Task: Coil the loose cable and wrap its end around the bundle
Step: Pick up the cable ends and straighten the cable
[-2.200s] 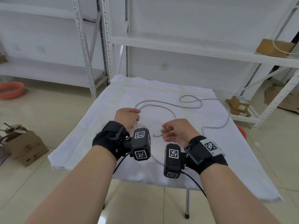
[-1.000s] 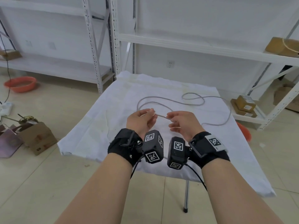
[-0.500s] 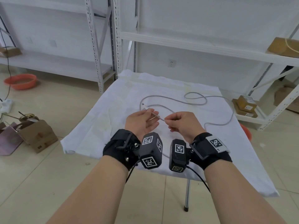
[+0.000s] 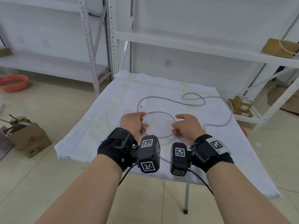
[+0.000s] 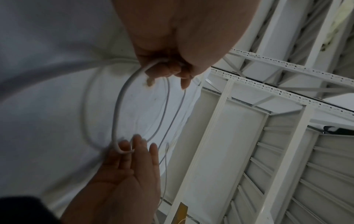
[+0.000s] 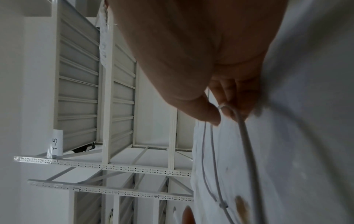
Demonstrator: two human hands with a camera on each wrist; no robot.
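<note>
Your left hand (image 4: 131, 123) pinches the thin white cable (image 4: 163, 113) near its plug; your right hand (image 4: 187, 126) pinches the loop's far side above the white-clothed desk (image 4: 97, 135).

A thin white cable (image 4: 163, 101) lies on a white cloth-covered table (image 4: 113, 110), looping between the left hand (image 4: 131, 122) and right hand (image 4: 187, 125). White metal shelving (image 4: 194, 46) stands behind. A brown cardboard box (image 4: 30, 139) sits on the floor at left.
</note>
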